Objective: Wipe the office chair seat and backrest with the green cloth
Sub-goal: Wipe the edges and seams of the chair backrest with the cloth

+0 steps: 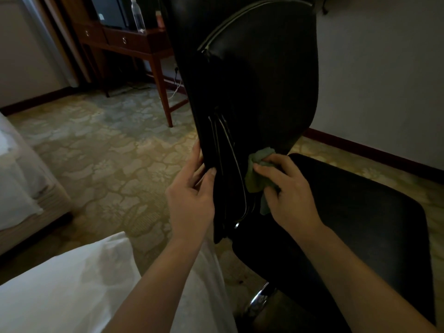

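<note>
Got the green cloth [258, 175] scrunched into a wad low on the front of the backrest [264, 80], right beside the pale piped seam and just above the seat [360, 212]. Held there by the right hand [290, 195], fingers curled over the wad and pressing it onto the black leather, with a bit of cloth poking out above and below the knuckles. Left hand [192, 195] clamped on the backrest's side edge, thumb on the front face, fingers running up along the back of it. Backrest standing tall and filling the middle of the view, seat stretching off to the right, dark and flat. Shiny chrome post [258, 300] peeking out underneath. All sitting on a patterned beige carpet [108, 152]. Further back on the left, a wooden desk [134, 42] with ring-pull drawers, a clear bottle [137, 14] upright on top, and a white cable [176, 88] trailing by its leg. Bed edge [24, 188] at the far left and some white fabric [72, 284] in the near corner. Could be a pillow or a sheet, can't tell. Plain pale wall [384, 80] with dark skirting off to the right.
</note>
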The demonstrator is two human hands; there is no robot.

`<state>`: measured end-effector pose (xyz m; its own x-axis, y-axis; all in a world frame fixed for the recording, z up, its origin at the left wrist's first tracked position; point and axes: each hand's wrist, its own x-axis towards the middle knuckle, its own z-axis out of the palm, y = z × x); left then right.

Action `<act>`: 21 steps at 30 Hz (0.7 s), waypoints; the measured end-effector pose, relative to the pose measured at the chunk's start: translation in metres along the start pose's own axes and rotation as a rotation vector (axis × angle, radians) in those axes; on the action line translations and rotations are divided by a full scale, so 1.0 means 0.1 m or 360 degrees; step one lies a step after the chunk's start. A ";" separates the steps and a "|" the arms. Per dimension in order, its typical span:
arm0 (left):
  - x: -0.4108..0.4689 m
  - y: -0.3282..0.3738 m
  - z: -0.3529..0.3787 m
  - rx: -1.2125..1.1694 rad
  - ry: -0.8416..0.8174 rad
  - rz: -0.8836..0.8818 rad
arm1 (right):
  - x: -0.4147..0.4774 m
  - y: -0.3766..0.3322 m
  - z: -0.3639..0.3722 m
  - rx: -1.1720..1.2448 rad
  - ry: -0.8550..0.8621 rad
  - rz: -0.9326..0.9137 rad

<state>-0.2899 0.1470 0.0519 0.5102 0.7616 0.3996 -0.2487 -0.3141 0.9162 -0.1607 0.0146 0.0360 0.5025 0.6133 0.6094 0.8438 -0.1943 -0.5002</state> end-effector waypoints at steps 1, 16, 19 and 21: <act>0.00 0.01 -0.01 0.0007 -0.0006 -0.0001 | -0.01 0.03 -0.04 0.0029 -0.0055 0.0029; -0.02 0.02 -0.01 0.0005 -0.0013 0.0009 | 0.11 -0.17 0.02 0.0203 0.0158 -0.0039; -0.02 0.01 0.01 0.0013 0.0001 0.0016 | -0.06 -0.06 -0.01 0.0102 0.0005 0.0006; -0.03 0.00 0.01 0.0014 0.0002 0.0017 | -0.15 0.02 -0.06 0.0123 -0.0115 0.0111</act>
<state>-0.2903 0.1443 0.0510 0.5065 0.7588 0.4095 -0.2472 -0.3272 0.9120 -0.1656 0.0002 0.0296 0.5422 0.6545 0.5269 0.7889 -0.1808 -0.5873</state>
